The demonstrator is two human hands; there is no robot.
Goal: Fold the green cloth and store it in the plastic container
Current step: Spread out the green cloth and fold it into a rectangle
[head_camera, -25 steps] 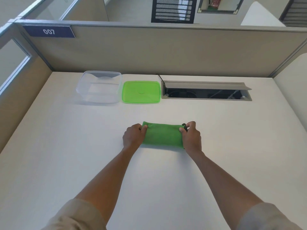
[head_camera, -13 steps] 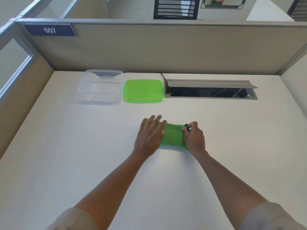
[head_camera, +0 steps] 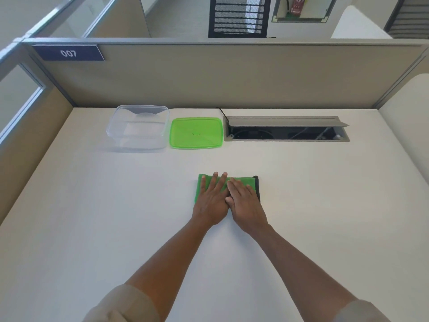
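The green cloth (head_camera: pixel 246 181) lies folded into a small rectangle on the white desk, its black trim at the right end. My left hand (head_camera: pixel 211 201) rests flat on the cloth's left half, fingers spread. My right hand (head_camera: pixel 244 200) lies flat on the right half, touching the left hand. Both palms press down on the cloth; neither grips it. The clear plastic container (head_camera: pixel 139 129) stands uncovered at the back left of the desk, with nothing inside. Its green lid (head_camera: pixel 196 133) lies flat beside it on the right.
A cable hatch (head_camera: pixel 285 131) with a raised grey flap opens in the desk to the right of the lid. Beige partition walls (head_camera: pixel 232 75) close off the back and both sides. The white desk (head_camera: pixel 92 217) extends around the cloth.
Both hands have let go of the cloth's ends and moved inward. They now lie flat on top of it, side by side. The cloth stays folded in place.
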